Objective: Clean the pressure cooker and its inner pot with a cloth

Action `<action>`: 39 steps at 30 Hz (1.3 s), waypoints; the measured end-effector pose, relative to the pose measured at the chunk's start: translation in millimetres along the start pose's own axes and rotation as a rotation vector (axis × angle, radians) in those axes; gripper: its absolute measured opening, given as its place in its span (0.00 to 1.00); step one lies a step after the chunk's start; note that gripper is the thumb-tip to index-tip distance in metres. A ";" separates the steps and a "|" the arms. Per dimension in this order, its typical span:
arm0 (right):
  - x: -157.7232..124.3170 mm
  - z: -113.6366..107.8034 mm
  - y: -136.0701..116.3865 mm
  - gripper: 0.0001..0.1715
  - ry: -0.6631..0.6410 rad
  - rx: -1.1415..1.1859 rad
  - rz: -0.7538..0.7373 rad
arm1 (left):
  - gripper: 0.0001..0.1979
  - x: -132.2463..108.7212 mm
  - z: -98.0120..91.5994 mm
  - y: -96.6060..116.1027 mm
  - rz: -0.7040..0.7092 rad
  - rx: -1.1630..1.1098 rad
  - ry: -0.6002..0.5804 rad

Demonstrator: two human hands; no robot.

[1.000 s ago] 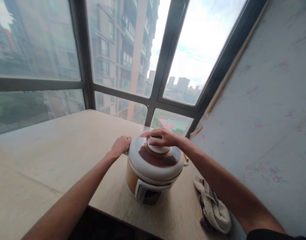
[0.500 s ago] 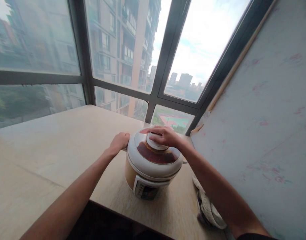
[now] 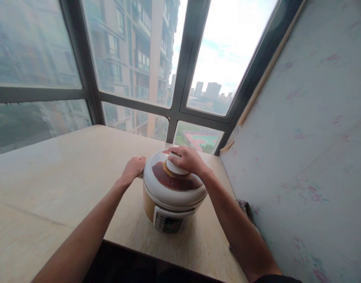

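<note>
A round electric pressure cooker, tan-sided with a white and brown lid, stands upright on the stone-look ledge in front of me. Its control panel faces my side. My left hand is closed round the side handle, which it mostly hides. On top, my right hand grips the white knob in the middle of the lid, fingers curled over the far side. The lid sits on the body.
The pale ledge reaches to dark-framed windows at the back. A flower-patterned wall rises at the right. A crumpled cloth lies by the wall, mostly behind my right forearm. The ledge's front edge is close to me.
The view has swung slightly right, so the cooker and both hands appear a little further left. My right forearm now covers more of the cloth. Both grips look the same.
</note>
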State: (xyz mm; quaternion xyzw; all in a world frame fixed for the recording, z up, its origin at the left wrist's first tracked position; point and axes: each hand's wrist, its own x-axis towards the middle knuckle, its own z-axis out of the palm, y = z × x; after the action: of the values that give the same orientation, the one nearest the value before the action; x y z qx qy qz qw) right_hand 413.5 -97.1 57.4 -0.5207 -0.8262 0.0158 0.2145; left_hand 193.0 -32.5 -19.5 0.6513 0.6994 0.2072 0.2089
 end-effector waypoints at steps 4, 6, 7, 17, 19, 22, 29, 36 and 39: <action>0.0 0.5 -6.4 0.19 0.002 -0.070 0.059 | 0.28 -0.1 1.5 -1.5 -0.021 -0.049 -0.009; -0.1 0.4 -9.8 0.18 0.001 -0.114 0.094 | 0.27 0.1 1.8 -1.7 -0.026 -0.067 -0.006; -0.3 0.1 -11.4 0.18 0.001 -0.134 0.110 | 0.26 0.3 1.9 -1.7 -0.028 -0.074 -0.003; -7.6 -2.1 -22.9 0.19 -0.005 -0.176 0.200 | 0.22 -0.1 4.1 0.1 -0.051 -0.186 -0.015; -11.3 -2.6 -25.9 0.19 0.005 -0.183 0.221 | 0.22 -0.1 5.0 2.5 -0.060 -0.204 -0.033; -15.6 -3.6 -29.3 0.19 0.009 -0.190 0.248 | 0.22 0.3 6.3 6.1 -0.076 -0.218 -0.054; -18.1 -4.4 -30.0 0.19 0.017 -0.137 0.259 | 0.22 -4.8 6.1 4.7 -0.123 -0.314 -0.039; -19.9 -2.0 -26.4 0.18 0.038 -0.078 0.239 | 0.21 -5.0 9.1 0.2 -0.164 -0.371 -0.035; -20.4 0.0 -23.6 0.19 0.044 -0.045 0.230 | 0.21 -1.8 12.5 -4.2 -0.147 -0.405 -0.033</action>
State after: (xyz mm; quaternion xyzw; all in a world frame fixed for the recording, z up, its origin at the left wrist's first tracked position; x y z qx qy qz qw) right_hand 400.8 -125.6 56.4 -0.6172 -0.7560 0.0103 0.2178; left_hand 196.7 -34.3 -32.1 0.5464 0.6857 0.3169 0.3616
